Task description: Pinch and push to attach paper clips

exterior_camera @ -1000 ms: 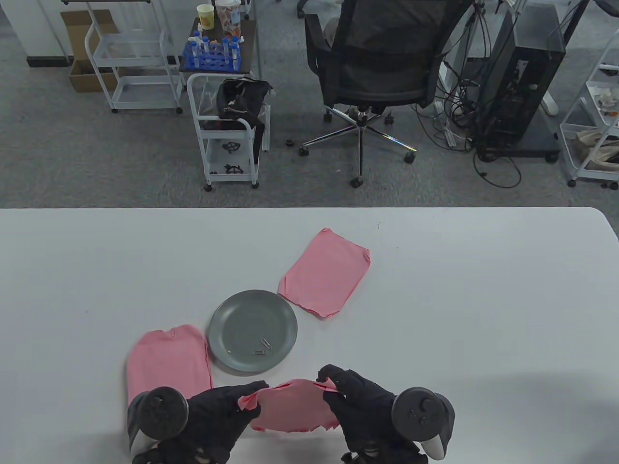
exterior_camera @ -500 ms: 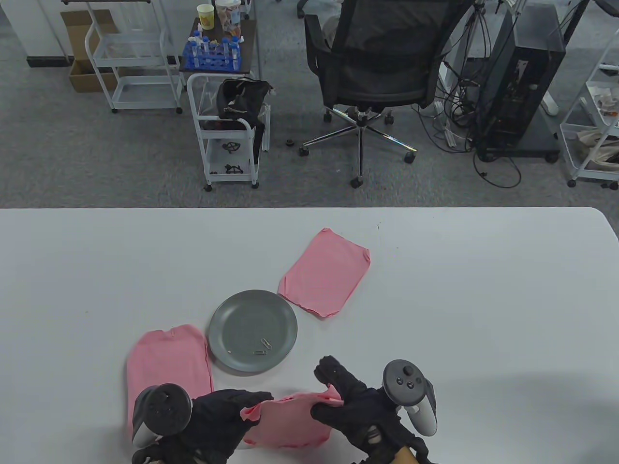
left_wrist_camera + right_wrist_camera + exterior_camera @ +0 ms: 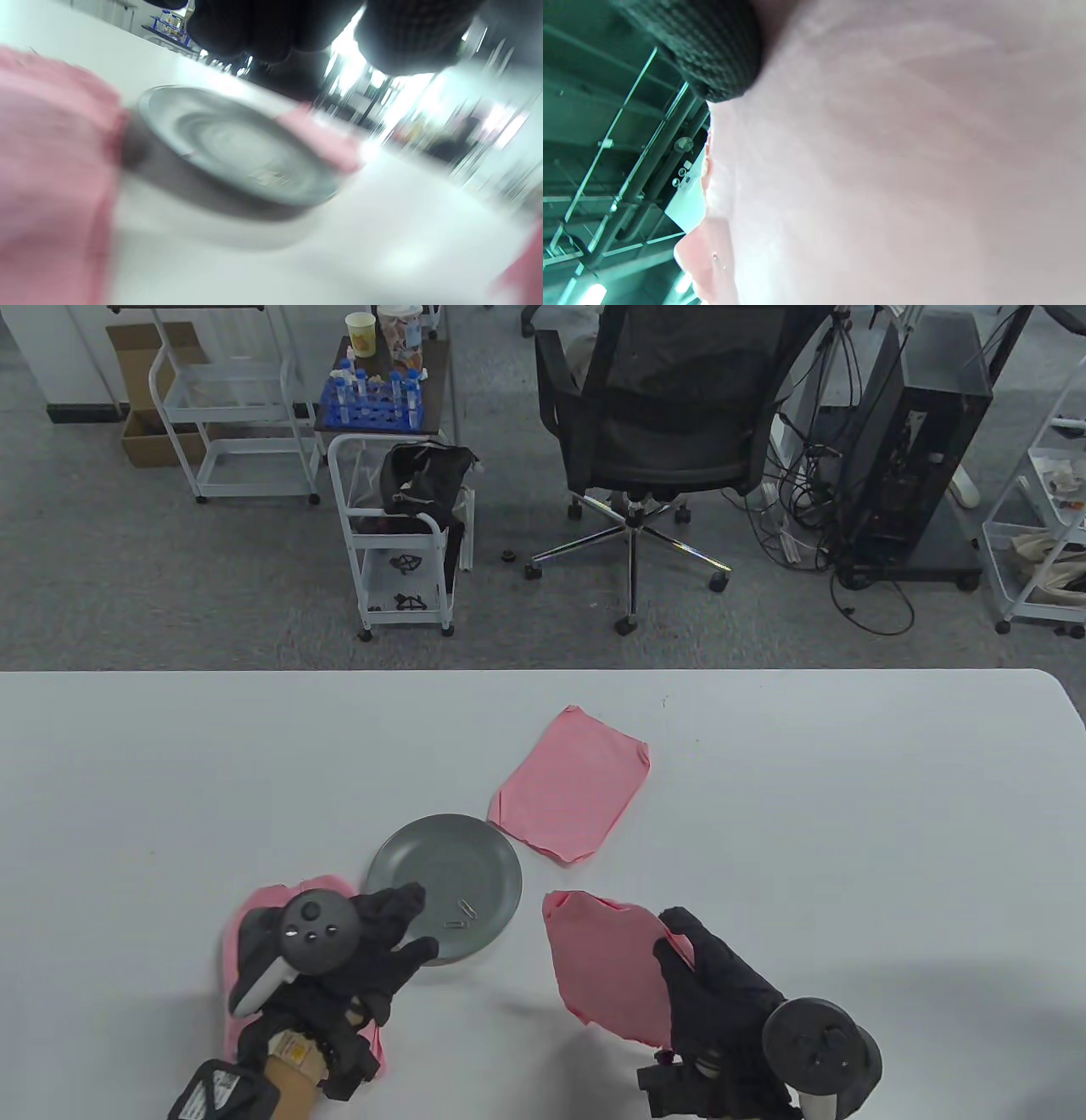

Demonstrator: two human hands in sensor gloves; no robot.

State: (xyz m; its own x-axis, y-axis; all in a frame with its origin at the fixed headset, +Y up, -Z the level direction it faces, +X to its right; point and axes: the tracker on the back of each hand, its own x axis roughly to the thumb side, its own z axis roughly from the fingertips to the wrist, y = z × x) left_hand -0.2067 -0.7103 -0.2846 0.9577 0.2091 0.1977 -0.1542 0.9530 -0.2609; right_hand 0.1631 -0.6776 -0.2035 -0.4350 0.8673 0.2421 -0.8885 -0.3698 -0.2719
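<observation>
My right hand (image 3: 674, 937) grips a pink paper stack (image 3: 602, 967) by its right edge and holds it just above the table, to the right of the grey plate (image 3: 441, 857). The paper fills the right wrist view (image 3: 903, 169), with one fingertip (image 3: 712, 51) on it. My left hand (image 3: 416, 925) is open and empty, with its fingers spread over the plate's near-left rim. Two or three paper clips (image 3: 462, 912) lie in the plate, just right of those fingers. The left wrist view is blurred and shows the plate (image 3: 237, 156) below my fingers (image 3: 254, 29).
A second pink stack (image 3: 254, 916) lies left of the plate, partly under my left hand and wrist. A third pink stack (image 3: 573, 785) lies beyond the plate to the right. The white table (image 3: 848, 814) extends far and right. An office chair and carts stand on the floor behind.
My left hand has let go of the pink stack and moved up and left to the plate's rim. My right hand has carried the stack to the right and turned it more upright.
</observation>
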